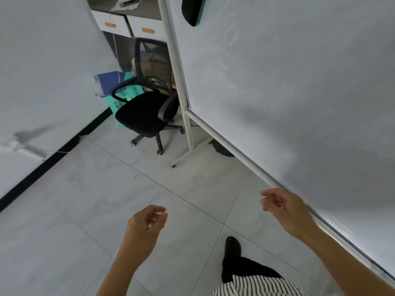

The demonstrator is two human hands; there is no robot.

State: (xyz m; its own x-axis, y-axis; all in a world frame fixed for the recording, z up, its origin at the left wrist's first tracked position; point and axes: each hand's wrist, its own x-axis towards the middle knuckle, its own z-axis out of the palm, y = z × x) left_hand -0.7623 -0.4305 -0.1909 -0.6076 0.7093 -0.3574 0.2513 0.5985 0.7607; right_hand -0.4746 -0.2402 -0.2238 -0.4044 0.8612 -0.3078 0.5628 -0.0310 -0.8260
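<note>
My left hand (145, 226) hangs over the tiled floor at the lower middle, fingers loosely curled, holding nothing. My right hand (282, 207) is out to the right, just in front of the lower rail of a large whiteboard (288, 86), fingers relaxed and empty. I cannot tell whether it touches the rail. A black eraser with a green back (193, 9) sticks to the board near its top left corner.
A black office chair (145, 112) stands ahead by the whiteboard's white stand leg (189, 133). Behind it are a desk with white drawers (128, 25), a green bag and boxes. The left wall has a black baseboard (49, 161). My black shoe (232, 245) steps on pale floor tiles.
</note>
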